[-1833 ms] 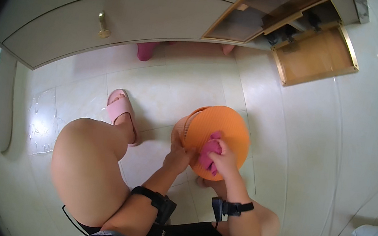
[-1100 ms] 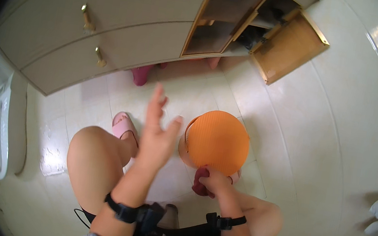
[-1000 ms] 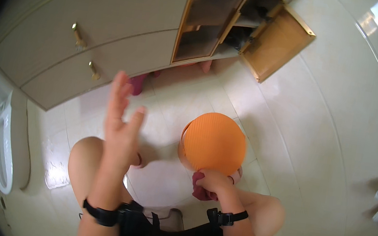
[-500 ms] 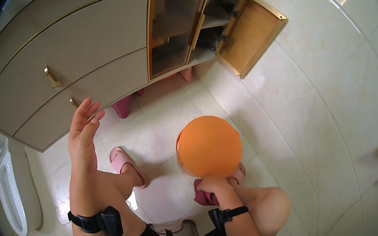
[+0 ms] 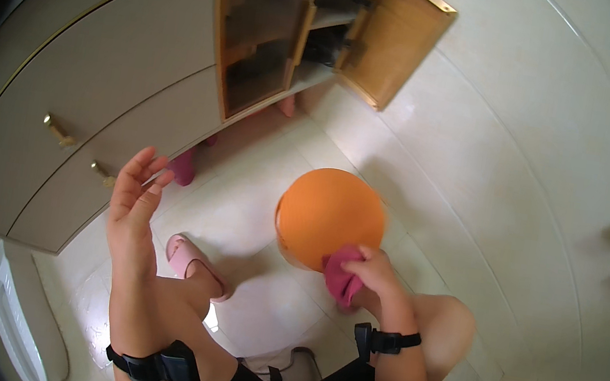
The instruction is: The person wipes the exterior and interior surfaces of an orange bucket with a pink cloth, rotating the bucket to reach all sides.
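My right hand (image 5: 372, 270) grips a dark pink cloth (image 5: 342, 277), its folds hanging below the fingers. The cloth lies against the near right edge of an orange round-topped thing (image 5: 330, 219), which stands on the floor between my feet and the cabinet; its top looks ribbed in the earlier picture. Raised at the left, my left hand (image 5: 137, 193) holds nothing, its fingers loosely spread and slightly bent. It is nearest to the cabinet drawers, in front of a brass handle (image 5: 102, 174). Black straps with small boxes circle both forearms.
A grey cabinet (image 5: 130, 38) runs along the far left. Its glass door (image 5: 261, 34) is closed, while a wood-framed door (image 5: 396, 40) swings out toward the tiled wall (image 5: 527, 184). Pink slippers (image 5: 185, 253) and a magenta boot-like thing (image 5: 182, 167) are on the floor.
My right hand has lifted the cloth from beside the orange thing's base up against its near right edge. My left hand stays raised. The whole view has shifted slightly.
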`<state>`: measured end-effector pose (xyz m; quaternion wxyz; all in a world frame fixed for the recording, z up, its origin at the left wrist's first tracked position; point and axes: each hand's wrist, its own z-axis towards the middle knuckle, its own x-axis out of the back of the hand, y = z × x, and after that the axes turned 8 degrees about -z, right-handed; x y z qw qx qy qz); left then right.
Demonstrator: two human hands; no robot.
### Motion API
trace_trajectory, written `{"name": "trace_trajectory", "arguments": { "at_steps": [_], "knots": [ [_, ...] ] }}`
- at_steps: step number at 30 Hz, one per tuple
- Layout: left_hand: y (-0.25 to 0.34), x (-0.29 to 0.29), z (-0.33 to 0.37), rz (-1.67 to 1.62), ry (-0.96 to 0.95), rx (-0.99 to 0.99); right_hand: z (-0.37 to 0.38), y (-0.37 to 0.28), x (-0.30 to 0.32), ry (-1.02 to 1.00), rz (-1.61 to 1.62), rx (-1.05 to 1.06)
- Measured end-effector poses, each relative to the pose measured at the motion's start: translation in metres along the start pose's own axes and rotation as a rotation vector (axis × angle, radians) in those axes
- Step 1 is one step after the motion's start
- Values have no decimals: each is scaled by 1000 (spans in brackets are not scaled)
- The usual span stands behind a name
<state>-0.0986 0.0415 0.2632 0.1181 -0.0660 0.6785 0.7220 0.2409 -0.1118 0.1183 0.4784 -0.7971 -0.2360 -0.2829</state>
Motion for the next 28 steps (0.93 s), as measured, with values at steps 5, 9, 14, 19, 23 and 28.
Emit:
{"name": "trace_trajectory", "arguments": {
  "at_steps": [5, 9, 14, 19, 23, 28],
  "knots": [
    [-5, -10, 4, -17, -40, -14, 15, 38, 2, 315, 116, -331],
    [-15, -39, 2, 18, -95, 47, 34, 72, -37, 287, 66, -377],
    [34, -58, -2, 1, -108, -49, 45, 6, -78, 147, 51, -245],
    [64, -83, 35, 229, -226, -248, 62, -17, -94, 13, 242, -13],
    [-11, -75, 110, 238, -332, -88, 64, -12, -54, 229, 626, -106],
    [-190, -52, 142, 483, -580, 133, 85, 1, 19, 538, 1010, -264]
  ]
}}
